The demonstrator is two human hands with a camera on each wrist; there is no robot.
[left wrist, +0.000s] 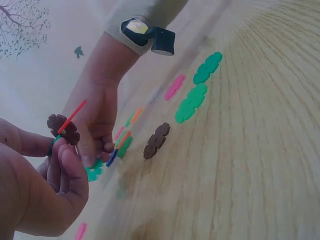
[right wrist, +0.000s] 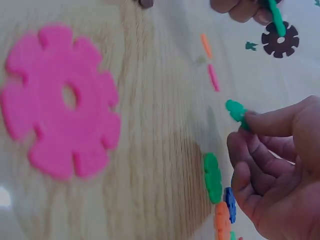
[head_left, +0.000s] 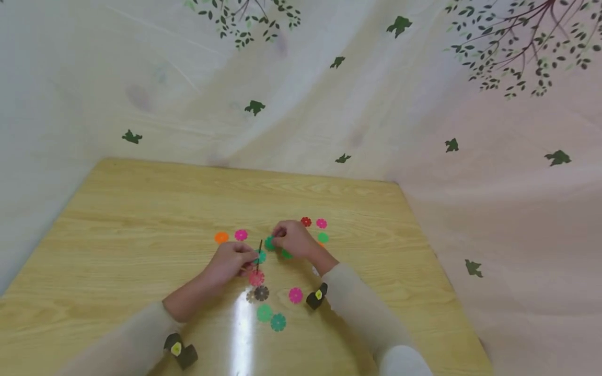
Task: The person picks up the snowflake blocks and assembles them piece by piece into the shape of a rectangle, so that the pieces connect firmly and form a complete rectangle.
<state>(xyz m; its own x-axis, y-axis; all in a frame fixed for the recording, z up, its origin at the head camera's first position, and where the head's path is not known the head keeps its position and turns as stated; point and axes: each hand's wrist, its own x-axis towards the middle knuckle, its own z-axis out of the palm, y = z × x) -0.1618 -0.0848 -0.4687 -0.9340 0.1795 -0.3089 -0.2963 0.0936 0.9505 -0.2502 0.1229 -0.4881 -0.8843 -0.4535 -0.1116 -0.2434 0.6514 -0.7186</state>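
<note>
Between thumb and fingers, my left hand (head_left: 229, 262) pinches a small cluster of joined notched plastic discs. A brown disc (left wrist: 70, 135), a red disc (left wrist: 74, 115) seen edge-on and a green disc (right wrist: 276, 19) make up the cluster. My right hand (head_left: 295, 240) pinches a single green notched disc (right wrist: 234, 110) by its edge, just right of the cluster and apart from it. In the head view this green disc (head_left: 269, 243) is partly covered by the fingertips. Both hands are above the wooden table (head_left: 141, 209).
Loose notched discs lie around the hands: an orange disc (head_left: 221, 237) and a pink disc (head_left: 241, 235) at the left, a red disc (head_left: 306, 222) behind the right hand. Nearer lie a pink disc (head_left: 296, 295), a brown disc (head_left: 261, 293) and a teal disc (head_left: 278, 322). A printed curtain (head_left: 301, 130) hangs behind.
</note>
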